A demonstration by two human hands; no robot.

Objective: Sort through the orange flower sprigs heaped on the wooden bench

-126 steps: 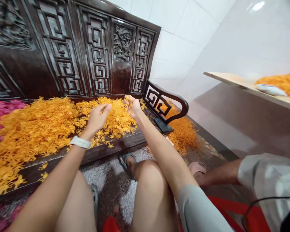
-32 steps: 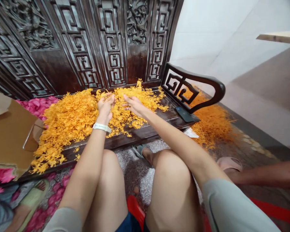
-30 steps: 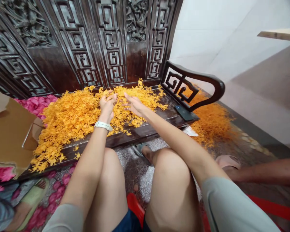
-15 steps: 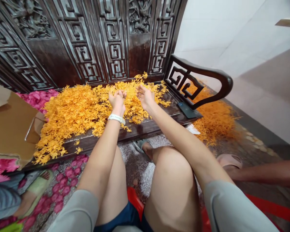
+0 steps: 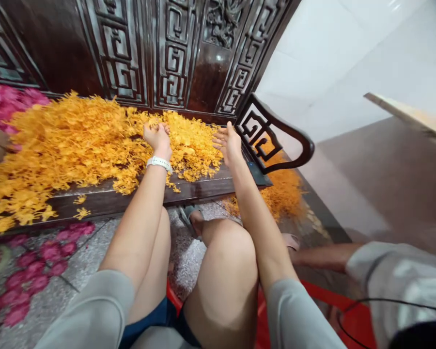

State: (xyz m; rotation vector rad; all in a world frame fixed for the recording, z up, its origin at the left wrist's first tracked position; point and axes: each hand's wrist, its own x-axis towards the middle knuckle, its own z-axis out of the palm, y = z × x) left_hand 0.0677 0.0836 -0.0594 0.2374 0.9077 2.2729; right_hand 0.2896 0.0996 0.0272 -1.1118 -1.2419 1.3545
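Observation:
Yellow artificial flower pieces (image 5: 83,135) lie in a long heap across the seat of a dark carved wooden bench (image 5: 189,190). My left hand (image 5: 157,138), below a white wristwatch (image 5: 160,164), is over the heap with its fingers curled in. Whatever it may hold is hidden among the yellow pieces. My right hand (image 5: 228,144) is at the heap's right end, fingers stretched out and apart, holding nothing. Between my hands lies a looser part of the heap (image 5: 194,145).
The bench's armrest (image 5: 276,133) rises at right, a dark phone (image 5: 257,173) beside it. Orange stems (image 5: 283,194) lie on the floor beyond. Pink flowers (image 5: 12,102) lie at left and pink blooms (image 5: 39,266) on the floor. Another person's leg (image 5: 323,257) is at right.
The view has turned right, so the bench sits further left. My right hand has moved away from my left, its fingers straighter. More of the person at right shows.

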